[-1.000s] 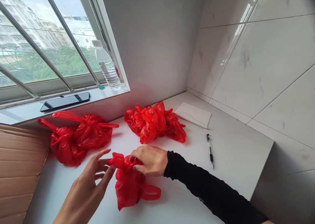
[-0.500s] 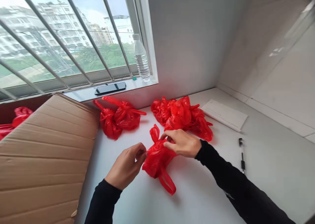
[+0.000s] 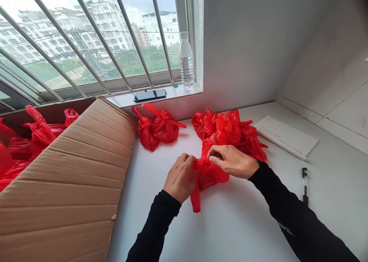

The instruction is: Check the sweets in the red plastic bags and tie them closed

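A red plastic bag (image 3: 212,173) with loop handles lies on the white table in front of me. My left hand (image 3: 181,177) is closed on its left side, near the gathered top, and one handle hangs down below that hand. From the right, my right hand (image 3: 231,160) pinches the top of the same bag between thumb and forefinger. What the bag contains is hidden. Just behind it sits a heap of red plastic bags (image 3: 227,127), and two more knotted red bags (image 3: 162,127) rest to the left, by the wall.
A cardboard box (image 3: 71,177) holding several red bags stands at the left. On the sill are a phone (image 3: 150,95) and a clear plastic bottle (image 3: 186,64). A white printed pad (image 3: 287,136) and a pen (image 3: 305,187) lie at the right.
My left hand has moved from beside the bag onto it and closed. The bag has turned between my hands. The view has shifted left, showing more of the box's contents.
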Motion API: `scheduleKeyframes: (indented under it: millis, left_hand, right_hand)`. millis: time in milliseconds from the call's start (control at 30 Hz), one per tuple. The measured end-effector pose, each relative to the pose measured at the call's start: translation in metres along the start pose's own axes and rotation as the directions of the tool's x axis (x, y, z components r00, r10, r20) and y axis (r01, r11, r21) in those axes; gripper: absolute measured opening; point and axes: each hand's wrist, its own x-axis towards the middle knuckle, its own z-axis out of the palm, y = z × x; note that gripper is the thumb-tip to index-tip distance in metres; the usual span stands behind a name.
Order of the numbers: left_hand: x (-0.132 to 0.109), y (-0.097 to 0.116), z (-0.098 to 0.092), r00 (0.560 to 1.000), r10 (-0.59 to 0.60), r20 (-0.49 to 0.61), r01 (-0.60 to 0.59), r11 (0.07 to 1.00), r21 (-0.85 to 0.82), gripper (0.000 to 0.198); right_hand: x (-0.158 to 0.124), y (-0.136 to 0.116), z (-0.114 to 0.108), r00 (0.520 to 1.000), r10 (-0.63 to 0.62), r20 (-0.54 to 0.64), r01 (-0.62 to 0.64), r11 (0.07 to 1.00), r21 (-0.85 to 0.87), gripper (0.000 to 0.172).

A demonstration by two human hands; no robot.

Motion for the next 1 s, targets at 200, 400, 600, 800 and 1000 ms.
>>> scheduleKeyframes:
  millis: [200,400,600,800,1000]
  left_hand:
    - [0.003,-0.013,-0.016,0.994,-0.052,-0.099,0.047,0.998,-0.05,0.01]
    - [0.001,-0.005,-0.022,0.994,-0.041,-0.102,0.027,0.991,-0.133,0.022]
    - [0.001,-0.019,-0.029,0.99,-0.093,-0.103,0.078,0.988,-0.136,0.021]
    - [-0.001,-0.015,-0.029,0.993,-0.01,-0.121,-0.001,0.996,-0.094,0.043]
    - [0.001,-0.006,-0.023,0.995,0.041,-0.091,-0.047,0.997,-0.063,0.022]
  right_hand:
    - [0.0,0.01,-0.014,0.993,0.115,-0.008,-0.115,0.987,-0.116,0.015]
    - [0.002,0.006,-0.003,0.982,-0.183,-0.037,0.18,0.981,-0.068,0.034]
    - [0.003,0.002,-0.002,0.99,-0.14,-0.023,0.14,0.99,-0.003,0.013]
    - [0.0,-0.002,-0.007,0.997,-0.024,-0.07,0.025,1.0,0.017,0.012]
    - [0.001,-0.007,0.0,0.997,-0.043,-0.059,0.046,0.997,0.055,0.008]
